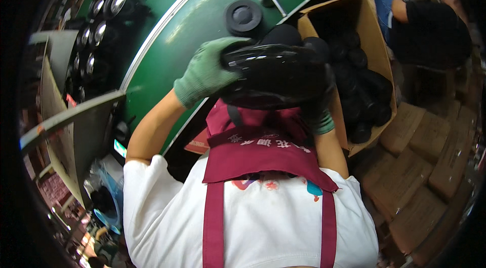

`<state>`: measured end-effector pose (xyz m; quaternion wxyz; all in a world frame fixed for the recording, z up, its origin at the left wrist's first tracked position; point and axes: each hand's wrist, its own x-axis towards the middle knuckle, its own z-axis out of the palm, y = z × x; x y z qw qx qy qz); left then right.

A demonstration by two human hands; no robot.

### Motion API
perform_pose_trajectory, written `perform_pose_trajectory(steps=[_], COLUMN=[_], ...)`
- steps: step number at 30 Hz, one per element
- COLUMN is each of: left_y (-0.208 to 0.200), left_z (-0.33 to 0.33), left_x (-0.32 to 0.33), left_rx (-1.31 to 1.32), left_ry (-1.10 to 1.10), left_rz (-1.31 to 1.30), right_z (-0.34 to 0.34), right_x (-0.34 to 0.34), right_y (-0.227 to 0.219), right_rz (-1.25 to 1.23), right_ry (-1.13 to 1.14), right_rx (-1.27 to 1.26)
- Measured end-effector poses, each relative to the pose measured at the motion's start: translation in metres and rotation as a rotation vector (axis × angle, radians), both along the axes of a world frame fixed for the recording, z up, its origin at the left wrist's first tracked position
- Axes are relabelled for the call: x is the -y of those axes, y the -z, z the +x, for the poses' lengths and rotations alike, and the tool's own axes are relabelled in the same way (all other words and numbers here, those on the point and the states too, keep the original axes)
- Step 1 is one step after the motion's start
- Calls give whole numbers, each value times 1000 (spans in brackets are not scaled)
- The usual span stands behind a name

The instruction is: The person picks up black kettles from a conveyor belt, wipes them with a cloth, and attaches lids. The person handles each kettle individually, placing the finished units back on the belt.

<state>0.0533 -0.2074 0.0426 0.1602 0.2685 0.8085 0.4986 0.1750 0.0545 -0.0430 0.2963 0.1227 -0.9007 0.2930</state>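
A glossy black rounded piece (276,76), its exact kind unclear, is held up in front of my apron, above the near edge of the green table. My left hand (208,71), in a light green knit glove, is closed around its left end, thumb on the near side and fingers over the top. My right hand (320,118) is at the right end; its green cuff shows, while the piece and shadow hide most of its fingers. Just beyond lies a round, flat black disc (243,16) with a raised centre.
An open cardboard box (368,40) full of black rounded parts stands on the right. Brown cartons (405,177) are stacked below it. Several shiny black parts (119,2) line the far left. A metal-edged panel (76,116) juts in at left. Another person (430,32) is at upper right.
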Motion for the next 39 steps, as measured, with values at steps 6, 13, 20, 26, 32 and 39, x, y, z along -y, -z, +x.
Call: perform_pose_trajectory(steps=[6,13,20,26,32,39], left_y=[-31,-31,-21,-5,43,64], left_z=[25,60,67,80,75,69], left_x=[-33,-51,-69,-63,-11,-74], left_rx=[-125,-826,-1032,-848,-491,-407], left_ry=[-111,-76,-127,-53,68,232], left_rz=[371,47,256,172,24,51], right_z=[18,21,30,33,-12,-23], right_x=[-39,-41,-39,-86,-113,-42], right_y=[66,50,56,47,-94,-19], right_rz=[-137,-86,12,297,-826,-32], right_ry=[66,129,129,171,-281,-358], right_rx=[294,343,333,391,510,521])
